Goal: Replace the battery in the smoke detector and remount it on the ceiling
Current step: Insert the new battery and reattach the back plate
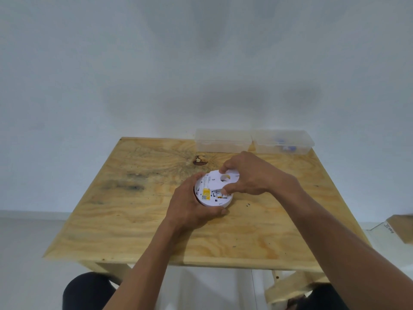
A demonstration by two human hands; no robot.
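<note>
Holding the smoke detector (212,194) back side up near the middle of the table (138,222), the left hand (193,209) curls around its near-left rim, thumb along the front edge, so the round white body is steadied just above or on the wood; which of the two cannot be told. The right hand (243,175) pinches a flat white mounting plate (225,179) with a round hole in it, fingers on its far edge and thumb on its near edge, and the plate sits tilted over the far half of the detector, partly covering the back. Below the plate the open back shows a yellow label (206,194) and some printed markings, but whether a battery sits in its bay is hidden by the plate and the thumb. Judging from this, the detector is already off the ceiling and the work is at the table stage: the plate is either coming off or being fitted back on, and the picture alone does not settle which. A clear plastic box (254,142) stands at the far right edge of the table, well apart from the hands, with something bluish inside that is too blurred to name. Whatever the battery's state, what is plainly left is seating the plate flat, locking it, and carrying the unit up to the ceiling to remount it.
</note>
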